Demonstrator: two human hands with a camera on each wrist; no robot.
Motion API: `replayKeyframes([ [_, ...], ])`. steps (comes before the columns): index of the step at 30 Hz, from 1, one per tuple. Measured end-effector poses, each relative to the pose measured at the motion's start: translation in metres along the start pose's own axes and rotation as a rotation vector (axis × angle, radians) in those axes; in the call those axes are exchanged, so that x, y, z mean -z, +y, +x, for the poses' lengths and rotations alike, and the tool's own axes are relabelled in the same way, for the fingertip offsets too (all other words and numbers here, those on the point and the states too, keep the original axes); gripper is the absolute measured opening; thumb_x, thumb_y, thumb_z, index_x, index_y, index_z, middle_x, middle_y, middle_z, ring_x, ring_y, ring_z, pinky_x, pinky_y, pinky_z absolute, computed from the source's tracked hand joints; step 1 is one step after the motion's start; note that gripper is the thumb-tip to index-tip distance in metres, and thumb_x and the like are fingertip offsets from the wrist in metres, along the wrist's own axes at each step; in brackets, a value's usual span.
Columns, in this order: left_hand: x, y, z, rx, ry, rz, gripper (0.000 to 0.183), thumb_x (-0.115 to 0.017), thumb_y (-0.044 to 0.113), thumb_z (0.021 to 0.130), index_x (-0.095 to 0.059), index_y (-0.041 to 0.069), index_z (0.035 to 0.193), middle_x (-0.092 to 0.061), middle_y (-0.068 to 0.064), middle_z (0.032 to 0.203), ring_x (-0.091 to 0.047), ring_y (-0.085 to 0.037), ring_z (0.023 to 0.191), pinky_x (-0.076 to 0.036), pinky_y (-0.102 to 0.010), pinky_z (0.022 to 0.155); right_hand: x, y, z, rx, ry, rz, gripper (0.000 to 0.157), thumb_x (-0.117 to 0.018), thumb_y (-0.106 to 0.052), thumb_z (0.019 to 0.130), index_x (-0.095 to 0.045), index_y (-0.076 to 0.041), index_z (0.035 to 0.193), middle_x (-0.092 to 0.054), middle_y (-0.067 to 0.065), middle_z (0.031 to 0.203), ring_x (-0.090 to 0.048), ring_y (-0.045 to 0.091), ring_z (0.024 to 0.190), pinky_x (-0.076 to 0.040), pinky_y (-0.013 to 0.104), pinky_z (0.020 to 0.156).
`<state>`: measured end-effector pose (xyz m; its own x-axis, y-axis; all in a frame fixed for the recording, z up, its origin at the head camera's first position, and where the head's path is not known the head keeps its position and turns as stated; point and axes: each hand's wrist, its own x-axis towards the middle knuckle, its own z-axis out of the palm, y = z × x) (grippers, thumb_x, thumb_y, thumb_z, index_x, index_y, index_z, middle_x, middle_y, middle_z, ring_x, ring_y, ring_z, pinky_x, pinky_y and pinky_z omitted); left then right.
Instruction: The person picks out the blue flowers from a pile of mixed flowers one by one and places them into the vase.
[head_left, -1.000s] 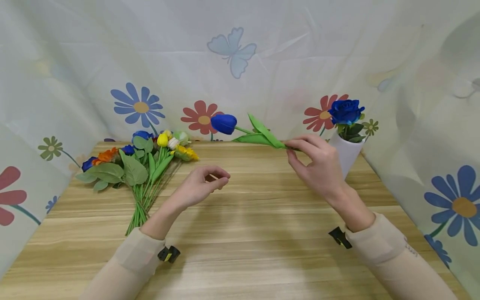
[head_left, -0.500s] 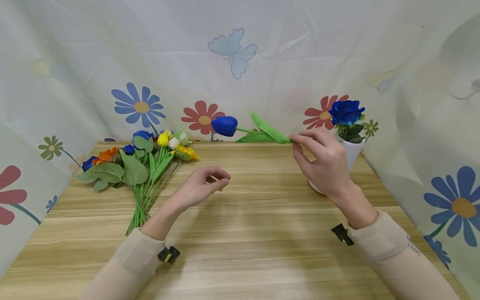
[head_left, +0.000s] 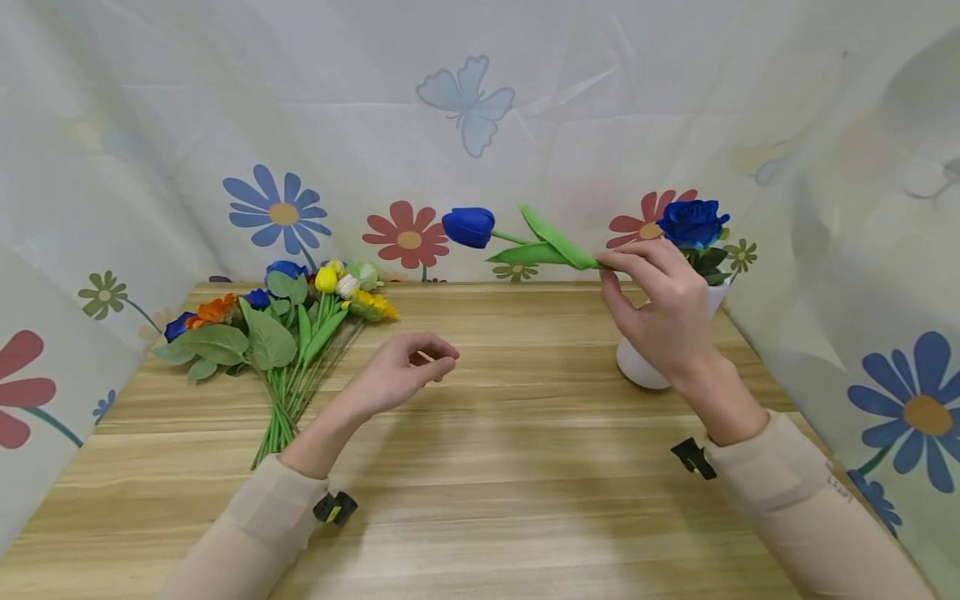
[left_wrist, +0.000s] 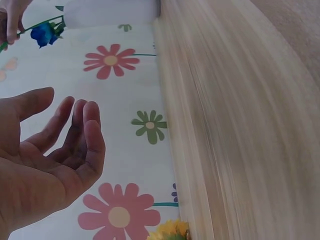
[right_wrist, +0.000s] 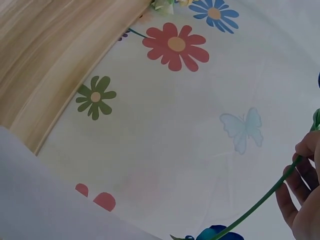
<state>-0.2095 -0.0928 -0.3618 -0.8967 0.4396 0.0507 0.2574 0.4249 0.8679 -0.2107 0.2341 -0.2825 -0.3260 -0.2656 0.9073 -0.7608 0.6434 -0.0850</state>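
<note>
My right hand (head_left: 663, 312) pinches a blue tulip (head_left: 468, 227) between thumb and fingers, just below its green leaves. The bloom points left and the flower lies nearly level in the air. In the right wrist view its bare green stem (right_wrist: 252, 209) runs down and left past the fingers. Behind that hand stands a white vase (head_left: 641, 367), partly hidden, with a blue rose (head_left: 693, 223) in it. My left hand (head_left: 405, 371) hovers over the middle of the table with fingers loosely curved; the left wrist view shows nothing in its palm.
On the left of the wooden table (head_left: 495, 517) lies a bunch of artificial flowers (head_left: 270, 342), with blue, orange, yellow and white blooms and crossed stems. A flower-printed curtain (head_left: 585, 100) hangs behind the table and along both sides.
My right hand has moved right and slightly up, taking the blue tulip along, and now covers more of the vase's upper part. The left hand has barely moved.
</note>
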Motion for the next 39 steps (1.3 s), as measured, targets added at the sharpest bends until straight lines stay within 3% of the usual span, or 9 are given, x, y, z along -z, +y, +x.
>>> replayKeyframes([
  [9, 0.003, -0.003, -0.002, 0.017, -0.005, 0.021, 0.022, -0.065, 0.021, 0.104, -0.071, 0.009, 0.12, -0.069, -0.005, 0.109, -0.065, -0.021, 0.088, -0.053, -0.04, 0.077, 0.006, 0.012, 0.003, -0.079, 0.005, -0.022, 0.017, -0.073, 0.008, 0.09, -0.074, 0.009, 0.107, -0.07, 0.021, 0.103, -0.067, 0.032, 0.094, -0.045, 0.015, 0.092],
  [21, 0.004, -0.005, -0.003, 0.017, -0.026, -0.01, 0.022, -0.064, 0.02, 0.104, -0.07, 0.006, 0.12, -0.069, -0.011, 0.11, -0.065, -0.023, 0.088, -0.054, -0.054, 0.082, 0.011, 0.026, -0.004, -0.194, 0.023, -0.06, 0.016, -0.072, 0.009, 0.089, -0.074, 0.008, 0.105, -0.07, 0.021, 0.103, -0.069, 0.032, 0.09, -0.045, 0.013, 0.088],
  [27, 0.005, -0.008, -0.004, 0.029, -0.02, -0.021, 0.022, -0.065, 0.02, 0.104, -0.07, 0.006, 0.12, -0.069, -0.011, 0.11, -0.065, -0.035, 0.094, -0.053, -0.056, 0.084, 0.015, 0.03, -0.004, -0.235, 0.039, -0.078, 0.016, -0.072, 0.007, 0.09, -0.075, 0.005, 0.106, -0.071, 0.019, 0.103, -0.069, 0.031, 0.09, -0.045, 0.012, 0.085],
  [35, 0.009, -0.013, -0.005, 0.031, 0.019, 0.039, 0.021, -0.066, 0.019, 0.102, -0.071, 0.006, 0.119, -0.069, -0.006, 0.109, -0.065, -0.027, 0.094, -0.054, -0.038, 0.081, 0.019, 0.033, -0.007, -0.324, 0.034, -0.108, 0.013, -0.071, 0.005, 0.091, -0.075, 0.008, 0.103, -0.069, 0.021, 0.097, -0.069, 0.034, 0.084, -0.042, 0.006, 0.081],
  [39, 0.011, -0.016, -0.007, 0.048, 0.032, 0.053, 0.021, -0.066, 0.02, 0.103, -0.071, 0.006, 0.118, -0.069, -0.006, 0.111, -0.063, -0.024, 0.096, -0.053, -0.037, 0.082, 0.021, 0.036, -0.006, -0.354, 0.042, -0.115, 0.013, -0.07, 0.003, 0.092, -0.074, 0.009, 0.102, -0.069, 0.022, 0.096, -0.068, 0.033, 0.082, -0.042, 0.005, 0.078],
])
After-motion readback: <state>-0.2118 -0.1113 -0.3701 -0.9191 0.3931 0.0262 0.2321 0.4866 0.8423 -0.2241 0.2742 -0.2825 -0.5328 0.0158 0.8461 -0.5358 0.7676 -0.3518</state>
